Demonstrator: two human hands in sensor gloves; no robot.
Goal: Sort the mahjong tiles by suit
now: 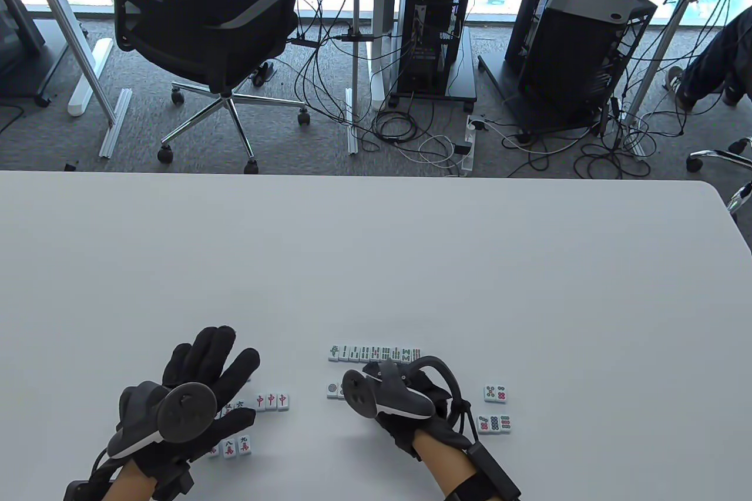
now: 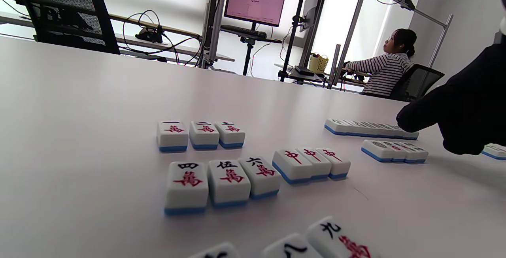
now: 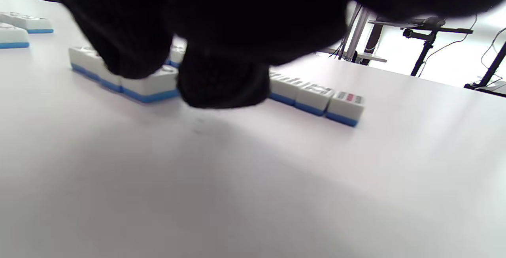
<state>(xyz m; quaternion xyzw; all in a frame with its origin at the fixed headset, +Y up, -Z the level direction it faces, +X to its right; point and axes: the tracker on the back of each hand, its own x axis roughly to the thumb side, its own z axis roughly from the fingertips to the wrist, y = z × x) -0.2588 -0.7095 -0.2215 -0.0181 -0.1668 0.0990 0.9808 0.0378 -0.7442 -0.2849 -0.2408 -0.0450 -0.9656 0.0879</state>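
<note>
White table [image 1: 411,266], white blue-backed mahjong tiles [image 2: 227,177] in rows.

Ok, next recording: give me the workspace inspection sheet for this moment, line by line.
Surface: white table, bare beyond the near edge.
Job's things: bamboo row; character tiles; three red-dragon tiles; short circle row; loose circle tiles on the right.
Clutter: nothing seen.
Hands: left hand flat, fingers straight, above the character tiles; right hand curled at the circle row, fingertips on a tile.
Cables: glove leads at both wrists; a tangle on the floor.
Surroundings: office chair, computer carts, a seated person.
</note>
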